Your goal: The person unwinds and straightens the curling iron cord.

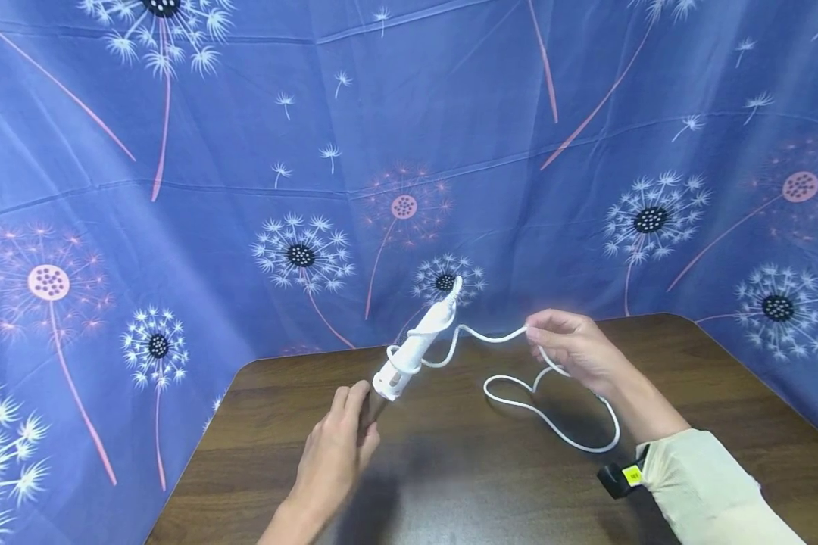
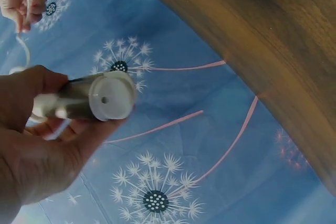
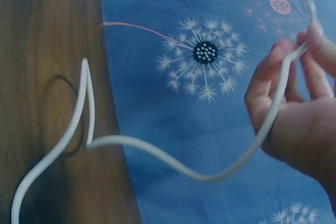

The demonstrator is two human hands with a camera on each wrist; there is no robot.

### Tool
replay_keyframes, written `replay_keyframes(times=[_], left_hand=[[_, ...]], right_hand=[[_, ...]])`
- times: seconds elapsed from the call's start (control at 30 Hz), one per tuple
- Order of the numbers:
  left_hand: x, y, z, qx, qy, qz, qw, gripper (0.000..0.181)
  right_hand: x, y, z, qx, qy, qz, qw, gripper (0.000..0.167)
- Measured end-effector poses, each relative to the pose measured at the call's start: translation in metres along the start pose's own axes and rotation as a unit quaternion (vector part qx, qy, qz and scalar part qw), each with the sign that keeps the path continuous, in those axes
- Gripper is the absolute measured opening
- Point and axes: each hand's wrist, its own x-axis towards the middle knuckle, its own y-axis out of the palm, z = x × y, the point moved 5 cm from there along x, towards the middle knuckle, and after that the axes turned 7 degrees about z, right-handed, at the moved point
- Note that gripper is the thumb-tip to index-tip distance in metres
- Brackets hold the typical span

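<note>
My left hand (image 1: 334, 454) grips the dark metallic barrel (image 2: 79, 98) of a corded white-handled wand (image 1: 416, 348), whose exact kind I cannot tell. The wand is held tilted above the table, handle end up and away. Its barrel ends in a round white cap (image 2: 114, 98) with a small hole, facing the left wrist camera. A white cord (image 1: 494, 338) leaves the handle's tip and winds loosely round the handle. To the right, my right hand (image 1: 576, 352) pinches this cord between thumb and fingers. Beyond that pinch, the cord drops in a loose loop over the table.
A brown wood-grain table (image 1: 463, 469) lies beneath both hands. Behind it hangs a blue cloth (image 1: 504, 189) printed with dandelions, close to the table's far edge. A small black device (image 1: 616, 479) with a yellow label is strapped at the right wrist, by a pale sleeve (image 1: 709, 484).
</note>
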Motion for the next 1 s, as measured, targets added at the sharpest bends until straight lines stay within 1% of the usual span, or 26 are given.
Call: replay_keyframes(times=[0.07, 0.13, 0.2, 0.27, 0.3, 0.37, 0.43, 0.47, 0.6, 0.67, 0.77, 0.83, 0.93, 1.0], left_hand=[[0.000, 0.000, -0.002, -0.005, 0.026, 0.007, 0.9996, 0.055], [0.000, 0.002, -0.005, -0.007, 0.062, 0.024, 0.9978, 0.056], [-0.002, 0.004, -0.007, -0.005, 0.094, 0.049, 0.9943, 0.057], [-0.003, 0.006, -0.008, 0.001, 0.119, 0.073, 0.9902, 0.058], [-0.004, 0.007, -0.009, 0.006, 0.129, 0.084, 0.9881, 0.058], [-0.006, 0.008, -0.008, 0.019, 0.133, 0.098, 0.9860, 0.059], [-0.006, 0.009, -0.006, 0.039, 0.128, 0.104, 0.9856, 0.059], [-0.006, 0.009, -0.004, 0.048, 0.121, 0.106, 0.9859, 0.058], [-0.005, 0.009, 0.003, 0.078, 0.077, 0.115, 0.9872, 0.057], [-0.005, 0.008, 0.007, 0.086, 0.057, 0.117, 0.9877, 0.055], [-0.005, 0.009, 0.011, 0.095, 0.034, 0.114, 0.9884, 0.053], [-0.005, 0.009, 0.013, 0.096, 0.021, 0.109, 0.9891, 0.052], [-0.006, 0.008, 0.015, 0.090, 0.004, 0.090, 0.9918, 0.052], [-0.005, 0.007, 0.016, 0.081, -0.005, 0.068, 0.9944, 0.052]], right_hand=[[0.002, -0.002, -0.003, -0.016, 0.018, -0.037, 0.9990, 0.020], [0.005, -0.004, -0.003, -0.016, 0.015, -0.069, 0.9973, 0.018], [0.007, -0.006, -0.002, -0.013, 0.002, -0.097, 0.9951, 0.016], [0.009, -0.008, 0.001, -0.008, -0.015, -0.116, 0.9931, 0.015], [0.010, -0.009, 0.002, -0.004, -0.024, -0.123, 0.9920, 0.015], [0.011, -0.009, 0.007, 0.009, -0.044, -0.132, 0.9903, 0.016], [0.011, -0.009, 0.012, 0.031, -0.071, -0.128, 0.9887, 0.018], [0.011, -0.009, 0.015, 0.046, -0.088, -0.123, 0.9874, 0.019], [0.008, -0.008, 0.025, 0.115, -0.145, -0.092, 0.9784, 0.021], [0.006, -0.009, 0.028, 0.137, -0.166, -0.082, 0.9732, 0.020], [0.002, -0.009, 0.030, 0.164, -0.184, -0.065, 0.9669, 0.021], [-0.001, -0.010, 0.030, 0.174, -0.192, -0.053, 0.9644, 0.022], [-0.003, -0.010, 0.029, 0.188, -0.193, -0.031, 0.9626, 0.025], [-0.005, -0.011, 0.028, 0.192, -0.188, -0.017, 0.9631, 0.024]])
